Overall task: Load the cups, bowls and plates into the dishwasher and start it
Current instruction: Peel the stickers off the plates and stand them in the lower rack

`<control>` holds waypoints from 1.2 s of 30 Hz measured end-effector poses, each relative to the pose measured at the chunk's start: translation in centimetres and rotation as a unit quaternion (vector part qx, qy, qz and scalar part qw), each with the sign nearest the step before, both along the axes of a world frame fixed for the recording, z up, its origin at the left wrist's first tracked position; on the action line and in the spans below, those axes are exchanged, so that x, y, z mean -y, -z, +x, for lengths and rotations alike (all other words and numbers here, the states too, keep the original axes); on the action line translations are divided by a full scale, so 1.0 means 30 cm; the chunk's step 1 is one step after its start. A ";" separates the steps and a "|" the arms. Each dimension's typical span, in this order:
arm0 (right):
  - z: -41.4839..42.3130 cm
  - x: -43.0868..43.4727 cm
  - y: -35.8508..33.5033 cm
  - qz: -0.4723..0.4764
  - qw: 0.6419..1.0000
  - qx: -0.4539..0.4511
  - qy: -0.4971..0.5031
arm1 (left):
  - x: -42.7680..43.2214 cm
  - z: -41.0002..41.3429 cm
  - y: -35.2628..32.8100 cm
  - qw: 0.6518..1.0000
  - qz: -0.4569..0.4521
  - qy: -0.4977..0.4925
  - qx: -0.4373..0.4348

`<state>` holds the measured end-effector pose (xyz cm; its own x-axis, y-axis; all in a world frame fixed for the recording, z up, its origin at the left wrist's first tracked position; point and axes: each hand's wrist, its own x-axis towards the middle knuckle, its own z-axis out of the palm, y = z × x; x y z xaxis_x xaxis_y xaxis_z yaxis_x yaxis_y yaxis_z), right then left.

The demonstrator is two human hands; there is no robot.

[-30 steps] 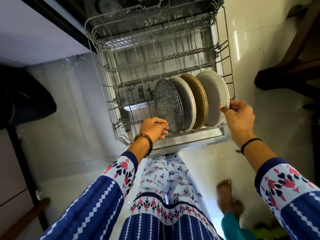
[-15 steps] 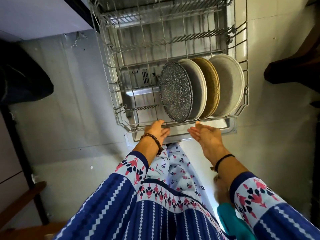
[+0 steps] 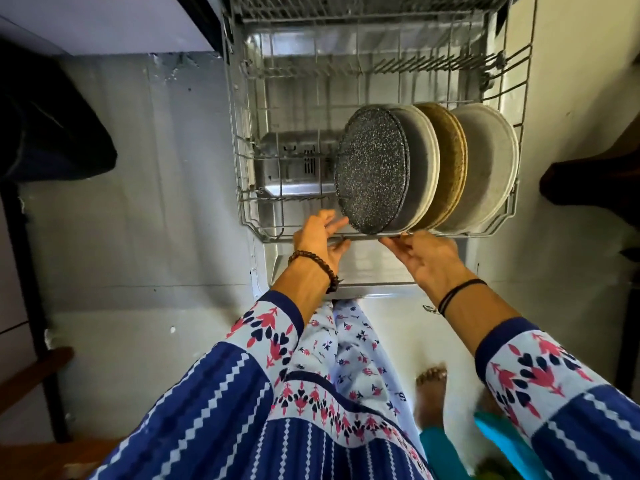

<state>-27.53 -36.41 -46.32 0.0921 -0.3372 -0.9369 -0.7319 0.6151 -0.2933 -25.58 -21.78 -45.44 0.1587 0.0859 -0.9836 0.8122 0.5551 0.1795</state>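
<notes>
The dishwasher's lower wire rack [image 3: 242, 161] is pulled out over the open door [image 3: 367, 268]. Several plates stand upright in its right half: a dark speckled plate [image 3: 370, 171], a grey plate [image 3: 420, 161], a brown plate [image 3: 450, 161] and a pale plate [image 3: 488, 164]. My left hand [image 3: 318, 237] is curled around the rack's front rail, just left of the speckled plate. My right hand [image 3: 429, 258] lies with fingers stretched out, their tips touching the same rail below the plates. No cups or bowls are in view.
The upper rack [image 3: 346, 8] hangs above at the frame's top. The left half of the lower rack holds only tines. Dark furniture [image 3: 595, 178] stands to the right, a dark object [image 3: 45, 133] to the left. My bare foot [image 3: 429, 393] is on the tiled floor.
My right hand left the pale plate's edge and came down to the rack's front rail. My left hand stayed at the rail. The rack now looks closer in view.
</notes>
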 end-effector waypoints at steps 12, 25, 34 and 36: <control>0.419 0.050 0.044 0.026 0.984 0.151 -0.088 | 0.080 0.355 -0.034 0.981 -0.048 -0.182 0.052; 0.884 0.029 -0.043 0.076 0.964 0.248 -0.062 | 0.061 0.763 -0.082 0.974 -0.096 -0.027 0.204; 1.023 0.048 -0.061 0.084 0.957 0.222 -0.164 | 0.074 0.912 -0.025 0.947 -0.012 0.184 0.262; 1.031 0.058 -0.051 0.075 0.955 0.227 -0.175 | 0.073 0.936 -0.026 0.942 -0.006 0.193 0.274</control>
